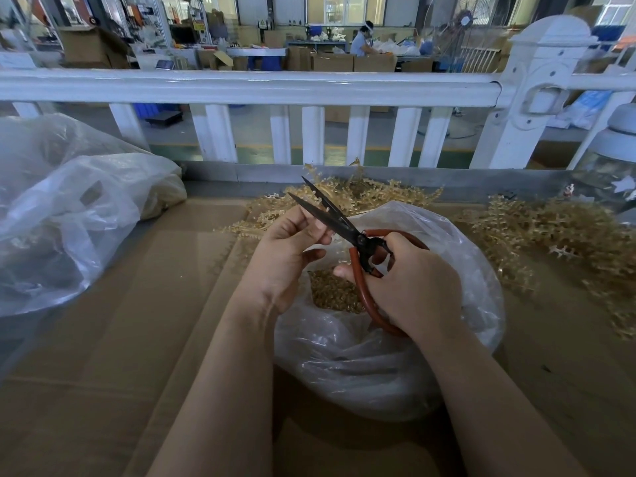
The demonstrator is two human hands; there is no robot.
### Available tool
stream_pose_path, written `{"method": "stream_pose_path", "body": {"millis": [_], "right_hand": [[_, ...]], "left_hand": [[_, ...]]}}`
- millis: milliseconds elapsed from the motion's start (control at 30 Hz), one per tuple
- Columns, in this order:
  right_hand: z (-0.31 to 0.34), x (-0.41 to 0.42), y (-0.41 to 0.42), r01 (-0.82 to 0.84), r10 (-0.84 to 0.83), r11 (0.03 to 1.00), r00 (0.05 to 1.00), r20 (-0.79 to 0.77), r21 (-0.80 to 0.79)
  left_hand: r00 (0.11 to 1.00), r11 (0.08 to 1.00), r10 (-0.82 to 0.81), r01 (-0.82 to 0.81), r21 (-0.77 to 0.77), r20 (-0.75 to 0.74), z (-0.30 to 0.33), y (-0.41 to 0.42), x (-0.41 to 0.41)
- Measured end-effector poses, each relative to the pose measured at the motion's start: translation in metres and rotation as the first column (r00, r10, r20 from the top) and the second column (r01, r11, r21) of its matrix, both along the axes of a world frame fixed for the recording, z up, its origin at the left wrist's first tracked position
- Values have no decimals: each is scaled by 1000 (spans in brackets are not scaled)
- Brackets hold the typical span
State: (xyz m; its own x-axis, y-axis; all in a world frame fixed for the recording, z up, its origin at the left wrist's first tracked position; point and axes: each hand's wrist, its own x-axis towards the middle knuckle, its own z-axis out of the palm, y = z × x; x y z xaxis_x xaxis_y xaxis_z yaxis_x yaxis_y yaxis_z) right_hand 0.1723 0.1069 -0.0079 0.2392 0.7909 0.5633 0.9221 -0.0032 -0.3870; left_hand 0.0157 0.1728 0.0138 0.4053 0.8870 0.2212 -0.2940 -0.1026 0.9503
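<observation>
The left hand's (pixel 292 239) thumb and forefinger pinch what looks like a small piece (pixel 327 210) of amber plastic, held right at the parted blades of the scissors (pixel 344 226). The right hand (pixel 409 284) grips the red handle loops, blades pointing toward 11 o'clock. To cut well, I judge the piece should sit deep between the blades near the pivot, with the fingertips kept back from the edge. The snip is best made directly over the bag (pixel 378 366) at 6 o'clock of the hands, so trimmings drop onto the cut bits (pixel 334 292) inside. Sprue heaps (pixel 378 197) lie at 12 and 3 o'clock on the cardboard (pixel 137 321). The piece is tiny and half covered by the thumb — its shape cannot be made out — and the right fingers inside the loops are hidden.
</observation>
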Motion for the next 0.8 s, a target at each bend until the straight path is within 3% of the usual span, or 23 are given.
{"method": "stream_pose_path", "body": {"millis": [300,800], "right_hand": [[2,1,-2,21,-22,999,999,25,33],[0,3,0,-4,4,1000,1000,-10,0]], "left_hand": [[1000,1000,17,-18,-9,-18,1,-1,1],[991,991,94,-84,-103,94,3,0,-2]]}}
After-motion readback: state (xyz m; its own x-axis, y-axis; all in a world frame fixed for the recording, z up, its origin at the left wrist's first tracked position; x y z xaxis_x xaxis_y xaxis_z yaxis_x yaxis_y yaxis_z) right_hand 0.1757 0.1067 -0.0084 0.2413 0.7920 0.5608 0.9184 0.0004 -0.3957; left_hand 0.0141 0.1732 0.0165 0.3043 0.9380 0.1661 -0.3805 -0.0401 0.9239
